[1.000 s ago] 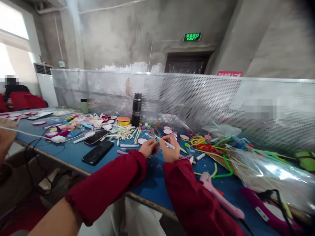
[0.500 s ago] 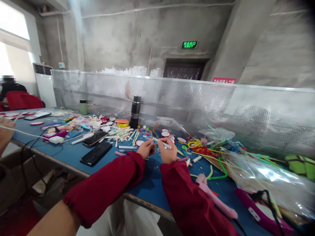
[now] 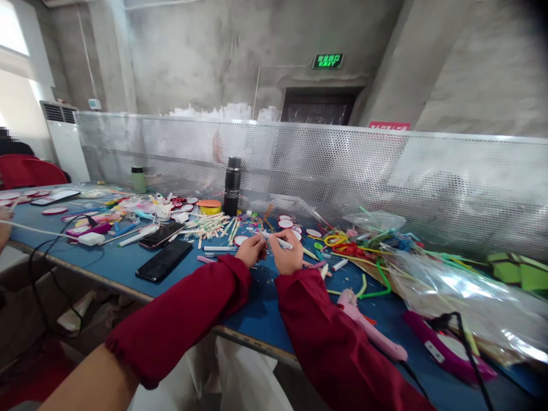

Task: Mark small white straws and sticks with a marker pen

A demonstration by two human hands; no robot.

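My right hand is closed around a white marker pen, its tip pointing toward my left hand. Close beside it, my left hand pinches something too small to make out, with the fingertips of both hands nearly meeting over the blue table. Left of my left hand lies another marker. White discs with red rims are just beyond my hands. A pink glue gun rests on the table beside my right sleeve.
Two dark phones, the nearer one by the front edge, lie left. Behind stand a black thermos and a pile of wooden sticks. Tangled pipe cleaners, plastic bags and a purple power strip fill the right. Another person's hand shows far left.
The view has shifted slightly, so the scene sits a little higher and further left. Both my hands keep almost the same place and hold, the marker still in my right hand.
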